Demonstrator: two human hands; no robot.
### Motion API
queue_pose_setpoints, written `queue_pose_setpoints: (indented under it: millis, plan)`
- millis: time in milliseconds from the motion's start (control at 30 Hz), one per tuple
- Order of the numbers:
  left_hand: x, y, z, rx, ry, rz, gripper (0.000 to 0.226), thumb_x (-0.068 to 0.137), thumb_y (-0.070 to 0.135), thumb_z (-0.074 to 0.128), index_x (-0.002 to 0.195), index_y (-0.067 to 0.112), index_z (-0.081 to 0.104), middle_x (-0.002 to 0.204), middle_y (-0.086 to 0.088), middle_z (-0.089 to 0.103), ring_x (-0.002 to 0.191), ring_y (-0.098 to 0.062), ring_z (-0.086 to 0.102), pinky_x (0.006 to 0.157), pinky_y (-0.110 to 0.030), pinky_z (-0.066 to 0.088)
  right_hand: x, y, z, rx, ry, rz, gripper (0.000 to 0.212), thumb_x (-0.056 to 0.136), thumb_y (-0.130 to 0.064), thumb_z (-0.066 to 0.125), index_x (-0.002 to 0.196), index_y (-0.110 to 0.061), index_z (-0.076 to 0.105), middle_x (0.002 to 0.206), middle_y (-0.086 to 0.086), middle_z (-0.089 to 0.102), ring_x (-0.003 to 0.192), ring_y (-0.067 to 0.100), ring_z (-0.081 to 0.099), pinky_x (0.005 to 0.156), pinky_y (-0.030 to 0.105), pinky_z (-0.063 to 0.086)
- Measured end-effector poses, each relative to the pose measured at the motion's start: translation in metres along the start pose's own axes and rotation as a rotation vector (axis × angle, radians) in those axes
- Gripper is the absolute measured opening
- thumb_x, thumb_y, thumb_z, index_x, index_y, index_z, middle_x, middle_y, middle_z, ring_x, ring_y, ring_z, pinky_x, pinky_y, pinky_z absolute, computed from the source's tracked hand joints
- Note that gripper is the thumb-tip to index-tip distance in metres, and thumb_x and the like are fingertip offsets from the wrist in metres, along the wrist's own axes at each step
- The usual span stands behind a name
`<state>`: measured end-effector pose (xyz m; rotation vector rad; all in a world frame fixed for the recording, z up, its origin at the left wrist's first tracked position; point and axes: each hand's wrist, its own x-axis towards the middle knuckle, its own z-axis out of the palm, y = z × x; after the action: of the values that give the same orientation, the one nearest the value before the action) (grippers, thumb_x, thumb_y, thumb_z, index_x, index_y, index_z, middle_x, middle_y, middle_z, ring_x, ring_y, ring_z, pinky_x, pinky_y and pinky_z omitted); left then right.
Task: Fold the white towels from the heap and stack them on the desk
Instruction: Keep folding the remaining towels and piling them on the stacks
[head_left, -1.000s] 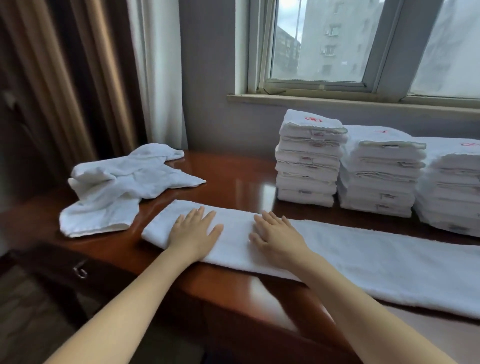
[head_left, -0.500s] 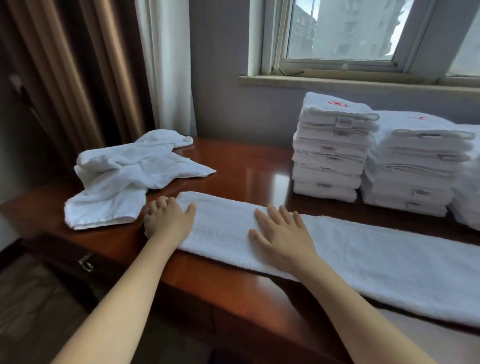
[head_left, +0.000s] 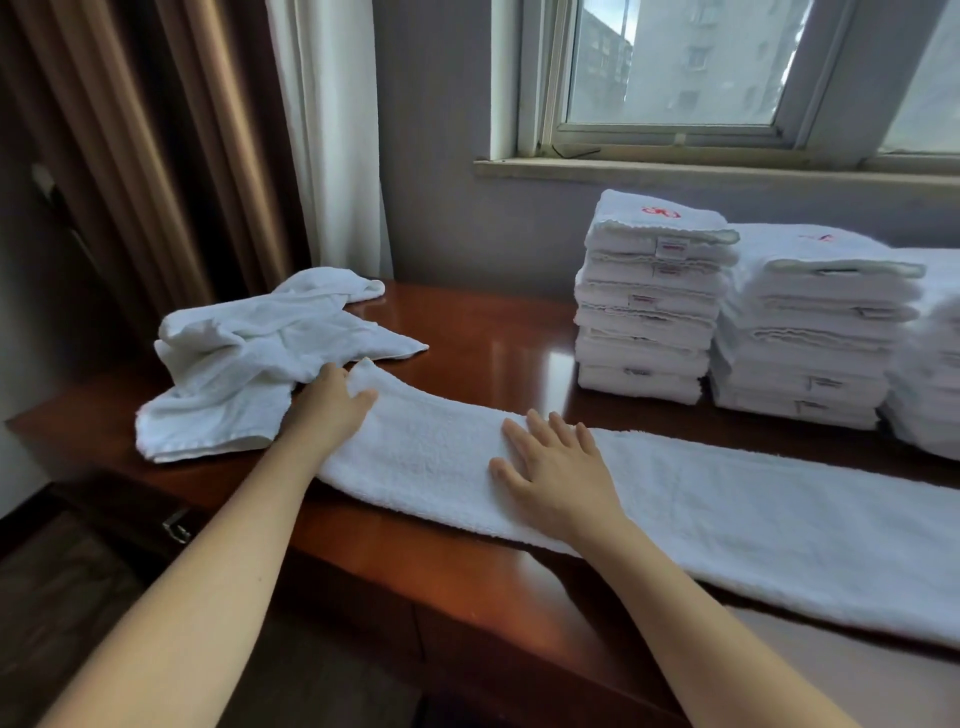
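**Long towel gripped at one end, pressed flat at the middle**

A white towel (head_left: 701, 499), folded into a long narrow strip, lies across the glossy brown counter (head_left: 498, 332); every place below is given from this strip. Its left end curls up off the wood, and there the left hand (head_left: 330, 402) is closed around it, thumb on top of the cloth and the other fingers tucked out of sight behind the raised edge. Toward the middle of the strip the right hand (head_left: 558, 467) lies open and flat on the towel, fingers spread, palm down, gripping nothing. From there the strip runs on to the right and out of the picture.

Just left of the lifted end, touching the left hand, is the heap (head_left: 249, 364) of loose, crumpled white towels, spread over the counter's left corner. Behind the strip, against the grey wall, stand stacks of folded towels: the nearest stack (head_left: 649, 306) carries a red mark on its top towel, a second stack (head_left: 810, 332) stands pressed against it, and a third is cut off at the picture's right edge. Above the stacks is a window (head_left: 675, 67); behind the heap hang curtains (head_left: 208, 130), brown and white.
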<state>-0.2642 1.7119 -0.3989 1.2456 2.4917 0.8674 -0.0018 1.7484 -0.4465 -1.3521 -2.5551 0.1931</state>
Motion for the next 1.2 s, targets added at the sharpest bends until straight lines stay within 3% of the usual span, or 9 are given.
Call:
queue_pose_setpoints:
  millis: [167,333,467,533,600,733,867,1033,1200]
  plan:
    - [-0.016,0.05,-0.027,-0.288,-0.093,0.165,0.032,0.09,0.022,0.062,0.12,0.011,0.059,0.111,-0.003,0.062,0.111,-0.023,0.059,0.08,-0.033,0.046,-0.002,0.001,-0.005,0.223,0.041,0.004,0.059,0.098,-0.052,0.039,0.153,-0.034,0.027,0.162,-0.008,0.022,0.15,0.013,0.011,0.123,0.037,0.002]
    - [-0.052,0.108,-0.012,-0.418,-0.279,0.322,0.043,0.093,0.023,0.062,0.135,0.022,0.051,0.117,0.002,0.06,0.097,-0.012,0.06,0.065,-0.02,0.05,-0.013,0.009,-0.042,1.224,-0.028,0.179,0.047,0.097,-0.048,0.05,0.142,-0.035,0.047,0.144,-0.014,0.051,0.128,0.003,0.05,0.098,0.021,0.04]
    - [-0.082,0.148,0.019,-0.45,-0.452,0.393,0.059,0.092,0.024,0.066,0.144,0.024,0.039,0.113,0.01,0.058,0.088,-0.003,0.061,0.057,-0.011,0.049,-0.027,0.029,-0.078,1.647,-0.137,0.097,0.055,0.095,-0.058,0.043,0.136,-0.023,0.057,0.131,0.005,0.064,0.119,0.022,0.062,0.091,0.04,0.053]
    - [-0.096,0.166,0.032,-0.568,-0.559,0.375,0.058,0.093,0.026,0.065,0.145,0.021,0.039,0.113,0.008,0.064,0.09,-0.005,0.067,0.065,-0.019,0.057,-0.036,0.044,-0.093,1.709,-0.159,0.095,0.066,0.091,-0.063,0.047,0.134,-0.015,0.059,0.13,0.013,0.063,0.121,0.029,0.06,0.093,0.043,0.052]
    - [-0.109,0.181,0.043,-0.63,-0.642,0.39,0.044,0.099,0.038,0.054,0.139,0.022,0.048,0.119,0.0,0.067,0.09,-0.012,0.07,0.076,-0.031,0.059,-0.045,0.062,-0.103,1.737,-0.179,0.062,0.066,0.091,-0.057,0.05,0.133,-0.007,0.056,0.126,0.015,0.064,0.118,0.032,0.06,0.098,0.044,0.05]
    - [-0.129,0.194,0.063,-0.604,-0.695,0.443,0.033,0.099,0.059,0.031,0.114,0.039,0.053,0.114,0.009,0.07,0.083,-0.021,0.072,0.068,-0.033,0.051,-0.063,0.09,-0.105,1.629,-0.118,0.055,0.042,0.086,-0.028,0.061,0.117,-0.001,0.062,0.09,0.01,0.067,0.088,0.023,0.066,0.076,0.031,0.054]
    - [-0.138,0.194,0.083,-0.645,-0.605,0.458,0.032,0.106,0.042,0.033,0.126,0.027,0.052,0.115,0.006,0.069,0.079,-0.004,0.066,0.065,-0.018,0.051,-0.076,0.114,-0.095,1.32,0.087,0.291,0.041,0.072,-0.01,0.062,0.113,-0.006,0.065,0.097,0.017,0.064,0.085,0.028,0.061,0.076,0.04,0.047]
    - [-0.131,0.164,0.103,-0.137,-0.224,0.647,0.038,0.104,0.028,0.036,0.137,0.026,0.055,0.137,0.01,0.057,0.13,-0.009,0.046,0.1,-0.019,0.031,-0.083,0.128,-0.087,1.028,0.167,0.517,0.051,0.082,-0.009,0.066,0.129,-0.022,0.052,0.107,0.001,0.065,0.087,0.019,0.067,0.068,0.031,0.056]
    - [-0.132,0.142,0.132,0.149,-0.235,0.721,0.049,0.107,0.035,0.022,0.153,0.024,0.031,0.161,0.004,0.027,0.15,-0.011,0.012,0.122,-0.031,0.001,-0.088,0.134,-0.085,0.711,0.103,0.587,0.076,0.087,-0.018,0.057,0.154,-0.023,0.02,0.134,0.004,0.053,0.104,0.022,0.062,0.084,0.038,0.054]
